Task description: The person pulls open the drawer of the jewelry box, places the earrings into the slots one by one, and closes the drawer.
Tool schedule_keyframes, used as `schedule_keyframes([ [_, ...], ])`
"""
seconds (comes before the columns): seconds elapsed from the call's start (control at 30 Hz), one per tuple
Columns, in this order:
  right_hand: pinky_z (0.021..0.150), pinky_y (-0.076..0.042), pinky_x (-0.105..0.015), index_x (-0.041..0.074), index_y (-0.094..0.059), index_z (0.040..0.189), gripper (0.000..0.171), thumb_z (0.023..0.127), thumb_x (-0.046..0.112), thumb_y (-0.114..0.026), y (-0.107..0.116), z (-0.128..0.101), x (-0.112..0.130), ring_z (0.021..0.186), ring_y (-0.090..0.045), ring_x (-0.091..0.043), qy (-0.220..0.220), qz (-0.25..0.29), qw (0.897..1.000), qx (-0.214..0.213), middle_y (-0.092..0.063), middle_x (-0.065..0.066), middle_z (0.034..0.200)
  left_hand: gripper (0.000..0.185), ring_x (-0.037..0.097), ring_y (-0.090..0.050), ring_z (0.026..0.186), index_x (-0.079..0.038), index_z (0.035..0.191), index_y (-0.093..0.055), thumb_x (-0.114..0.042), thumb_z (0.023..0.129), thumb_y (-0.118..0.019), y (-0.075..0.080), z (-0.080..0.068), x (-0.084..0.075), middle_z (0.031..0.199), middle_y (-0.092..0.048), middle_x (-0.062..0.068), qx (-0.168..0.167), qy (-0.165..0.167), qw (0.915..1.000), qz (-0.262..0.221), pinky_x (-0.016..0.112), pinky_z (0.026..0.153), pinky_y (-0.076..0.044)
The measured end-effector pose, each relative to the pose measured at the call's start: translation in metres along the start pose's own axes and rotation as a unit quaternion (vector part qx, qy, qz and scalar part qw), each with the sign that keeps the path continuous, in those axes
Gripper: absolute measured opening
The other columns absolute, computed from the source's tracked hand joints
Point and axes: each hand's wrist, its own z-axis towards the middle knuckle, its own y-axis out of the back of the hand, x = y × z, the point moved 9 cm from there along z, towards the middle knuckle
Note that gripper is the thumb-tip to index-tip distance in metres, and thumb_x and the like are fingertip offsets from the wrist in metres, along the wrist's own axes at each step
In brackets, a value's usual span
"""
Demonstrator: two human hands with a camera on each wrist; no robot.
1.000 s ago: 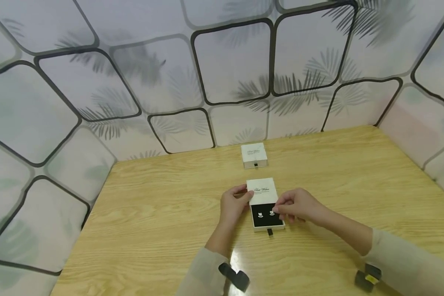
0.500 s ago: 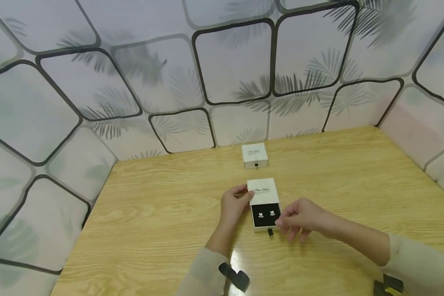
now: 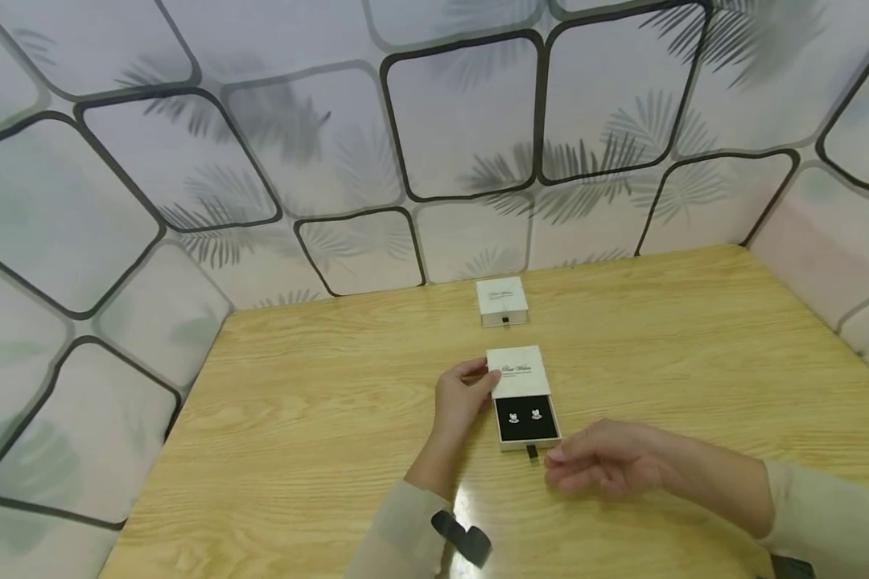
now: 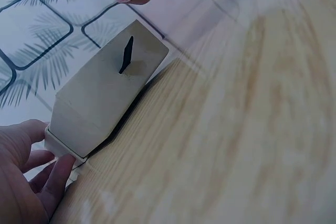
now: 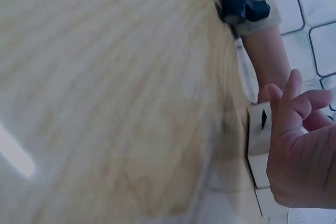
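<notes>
A white drawer-style gift box (image 3: 520, 379) with dark lettering lies on the table, its drawer pulled out toward me. Two small silvery earrings (image 3: 537, 415) sit side by side on the black insert (image 3: 525, 432) inside. From the drawer's front hangs a short black ribbon tab (image 3: 532, 452). My left hand (image 3: 458, 402) grips the box's sleeve at its left side; in the left wrist view, thumb and fingers close around the sleeve end (image 4: 63, 144). Just off the drawer's front right corner, my right hand (image 3: 611, 460) has loosely bent fingers and holds nothing.
Behind the gift box stands a second, closed white box (image 3: 503, 301) with its own black tab, near the table's back edge. Patterned walls (image 3: 471, 121) border the wooden table (image 3: 319, 418) at the back and sides.
The right hand was at the right earring a second ago. It has drawn back toward me and away from the insert, its fingers loosening. The left hand keeps its place on the box.
</notes>
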Motion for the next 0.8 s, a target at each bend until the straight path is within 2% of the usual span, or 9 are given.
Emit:
schedule_keyframes([
  [0.1, 0.075, -0.055, -0.016, 0.006, -0.071, 0.096, 0.013, 0.091, 0.014, -0.062, -0.007, 0.0, -0.011, 0.084, -0.07, -0.013, -0.021, 0.06, 0.998, 0.022, -0.072, -0.008, 0.092, 0.033, 0.012, -0.062, 0.077, -0.002, 0.111, -0.068, -0.014, 0.081, -0.074, -0.001, 0.0, 0.0, 0.102, -0.068, 0.011, 0.002, -0.006, 1.0, -0.003, 0.025, 0.059, -0.058],
  [0.17, 0.086, -0.054, -0.024, 0.006, -0.071, 0.097, 0.013, 0.091, 0.014, -0.061, -0.01, 0.0, -0.017, 0.089, -0.069, -0.015, -0.025, 0.081, 0.996, 0.016, -0.072, -0.008, 0.095, 0.033, 0.012, -0.062, 0.077, -0.002, 0.111, -0.068, -0.014, 0.081, -0.074, -0.001, 0.0, 0.0, 0.102, -0.068, 0.011, 0.002, -0.008, 1.0, -0.001, 0.025, 0.059, -0.058],
  [0.27, 0.094, -0.052, -0.031, 0.005, -0.07, 0.098, 0.013, 0.091, 0.014, -0.062, -0.01, 0.001, -0.023, 0.094, -0.068, -0.02, -0.026, 0.108, 0.994, -0.006, -0.071, -0.011, 0.098, 0.033, 0.012, -0.061, 0.077, -0.003, 0.111, -0.069, -0.015, 0.081, -0.074, 0.0, 0.0, 0.0, 0.101, -0.068, 0.01, 0.001, -0.011, 0.9999, 0.002, 0.025, 0.059, -0.058],
  [0.6, 0.101, -0.046, -0.039, 0.002, -0.068, 0.098, 0.013, 0.09, 0.01, -0.063, -0.013, 0.013, -0.027, 0.1, -0.066, -0.026, -0.01, 0.168, 0.985, -0.036, -0.069, -0.018, 0.103, 0.033, 0.012, -0.061, 0.075, -0.003, 0.11, -0.069, -0.014, 0.08, -0.075, 0.001, 0.001, -0.001, 0.1, -0.068, 0.011, -0.003, -0.011, 0.9999, -0.002, 0.025, 0.058, -0.058],
  [0.8, 0.102, -0.046, -0.038, -0.004, -0.063, 0.104, 0.02, 0.089, 0.009, -0.064, -0.02, 0.021, -0.031, 0.101, -0.065, -0.027, -0.014, 0.187, 0.982, -0.026, -0.069, -0.019, 0.103, 0.032, 0.012, -0.06, 0.075, -0.003, 0.11, -0.069, -0.014, 0.08, -0.075, 0.001, 0.0, -0.001, 0.1, -0.069, 0.01, -0.005, -0.011, 0.9999, 0.001, 0.024, 0.058, -0.058],
])
